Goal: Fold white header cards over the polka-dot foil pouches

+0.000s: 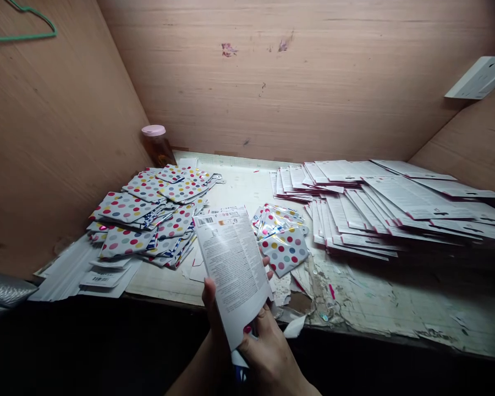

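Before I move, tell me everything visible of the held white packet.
The white packet looks like thin card: flat, rectangular, densely printed, barcode at its upper left corner. It slants over the worktop's front edge. The left hand holds it by both sides; the right hand is at its lower end.

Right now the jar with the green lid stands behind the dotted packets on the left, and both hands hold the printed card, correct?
The head view shows the lid is pink, not green; the jar does stand behind the dotted packets on the left, with left hand and right hand on the printed card.
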Tool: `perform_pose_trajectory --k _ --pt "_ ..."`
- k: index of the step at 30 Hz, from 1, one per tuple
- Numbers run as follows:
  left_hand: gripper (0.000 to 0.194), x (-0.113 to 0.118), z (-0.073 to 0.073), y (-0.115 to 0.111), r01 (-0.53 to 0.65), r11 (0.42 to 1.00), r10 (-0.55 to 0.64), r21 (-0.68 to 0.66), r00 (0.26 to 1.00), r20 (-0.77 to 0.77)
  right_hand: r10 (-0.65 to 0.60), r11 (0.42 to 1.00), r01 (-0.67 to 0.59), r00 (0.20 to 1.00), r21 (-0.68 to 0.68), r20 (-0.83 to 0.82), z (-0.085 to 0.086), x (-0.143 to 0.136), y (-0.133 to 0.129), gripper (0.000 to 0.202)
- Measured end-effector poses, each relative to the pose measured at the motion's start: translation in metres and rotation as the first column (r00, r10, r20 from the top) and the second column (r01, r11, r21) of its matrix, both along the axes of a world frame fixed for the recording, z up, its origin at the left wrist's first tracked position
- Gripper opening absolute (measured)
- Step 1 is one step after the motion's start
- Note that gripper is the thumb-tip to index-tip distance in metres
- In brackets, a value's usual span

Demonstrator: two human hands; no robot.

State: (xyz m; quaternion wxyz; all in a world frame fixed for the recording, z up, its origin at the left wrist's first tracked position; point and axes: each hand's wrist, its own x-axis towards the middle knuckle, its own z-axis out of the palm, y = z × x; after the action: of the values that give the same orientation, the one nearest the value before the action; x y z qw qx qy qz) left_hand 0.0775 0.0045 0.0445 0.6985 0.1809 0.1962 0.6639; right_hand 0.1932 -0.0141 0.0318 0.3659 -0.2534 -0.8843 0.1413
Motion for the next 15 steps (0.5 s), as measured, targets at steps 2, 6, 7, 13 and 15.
perform_pose_trajectory --k 2,6,7,13,15 --pt "0.086 0.000 0.002 -0.001 -0.018 1.000 0.018 -0.006 1.000 -0.024 0.069 0.998 -0.068 0.997 0.009 -0.018 0.001 0.001 0.002 0.057" --pt "0.096 0.004 0.003 -0.005 -0.096 0.995 0.096 0.011 0.995 -0.018 -0.021 0.998 0.023 0.999 0.051 -0.030 -0.007 0.003 -0.008 0.055" --pt "0.100 0.006 0.002 -0.006 -0.127 0.992 0.127 0.029 0.992 -0.008 -0.074 0.997 0.075 0.997 0.035 -0.036 -0.011 0.003 -0.013 0.056" --pt "0.101 0.005 -0.008 -0.005 -0.112 0.994 0.111 0.012 0.993 0.046 -0.028 1.000 0.028 0.999 -0.007 -0.017 -0.014 0.005 -0.022 0.047" --pt "0.098 0.003 -0.005 -0.005 -0.027 0.999 0.029 -0.039 0.999 0.045 0.070 0.997 -0.069 0.997 0.045 -0.018 -0.004 0.008 -0.015 0.046"
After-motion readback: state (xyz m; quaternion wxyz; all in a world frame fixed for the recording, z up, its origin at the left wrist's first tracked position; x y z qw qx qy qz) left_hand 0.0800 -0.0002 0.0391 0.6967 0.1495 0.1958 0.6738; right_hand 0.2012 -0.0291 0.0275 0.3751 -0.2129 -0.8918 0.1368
